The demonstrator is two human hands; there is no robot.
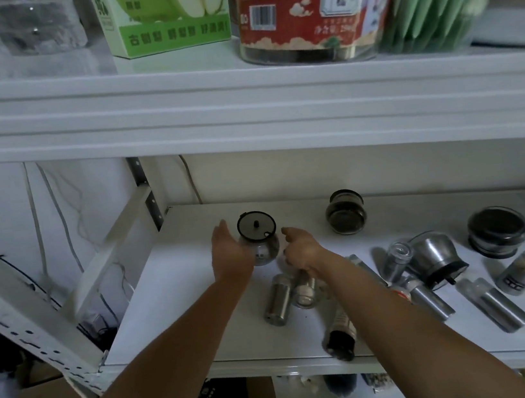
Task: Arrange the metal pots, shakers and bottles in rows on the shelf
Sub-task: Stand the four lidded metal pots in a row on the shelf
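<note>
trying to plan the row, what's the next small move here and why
Probably bring the right hand to the shaker lying on its side just in front and stand it beside the pot. The pot already stands upright at the back left of the shelf, the left hand open at its side, while the shaker lies toppled.

On the white shelf (176, 312): round lidded pot (258, 240) upright far left, dark jar (345, 212) far middle, flat black-lidded pot (498, 233) right, tipped steel pot (436, 257) beside it; metal shakers (277, 299) and bottles (339, 333) lying toppled along the near part.
</note>
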